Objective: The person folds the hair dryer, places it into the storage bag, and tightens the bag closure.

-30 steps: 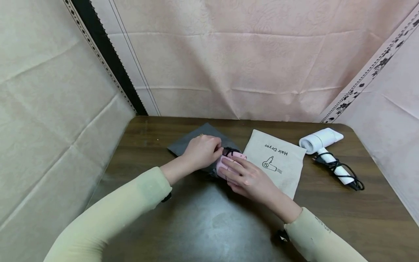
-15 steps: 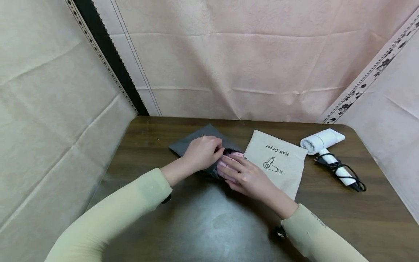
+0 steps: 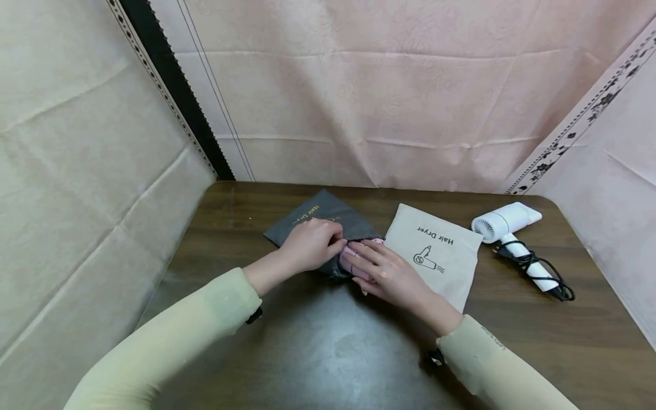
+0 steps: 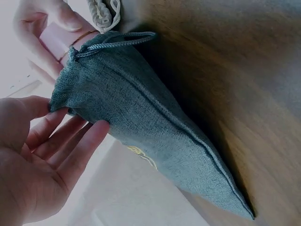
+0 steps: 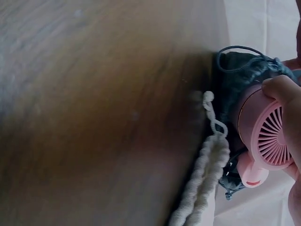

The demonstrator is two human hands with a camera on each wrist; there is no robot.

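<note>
A dark grey drawstring bag (image 3: 344, 216) with gold lettering lies on the table, its mouth around one end of a pink hair dryer (image 5: 256, 117). My left hand (image 3: 314, 245) pinches the upper edge of that mouth between thumb and fingers, as the left wrist view shows. With my right hand (image 3: 392, 279) I hold the dryer by its round vented end. In the right wrist view the vent grille and a short pink handle stick out of the bag. The rest of the dryer is hidden inside the cloth.
Right of my hands lies a flat off-white bag (image 3: 435, 256) printed "Hair Dryer", with a thick white drawstring (image 5: 204, 174). Beyond it, at the table's right, rests a white hair dryer (image 3: 504, 222) with its black cord (image 3: 523, 259) wrapped round the handle. Cloth curtains enclose the back and sides.
My left hand has moved slightly left and down, drawing the bag's upper edge over the dryer. The black cord at the mouth is now covered, and the gold lettering has come into view.
</note>
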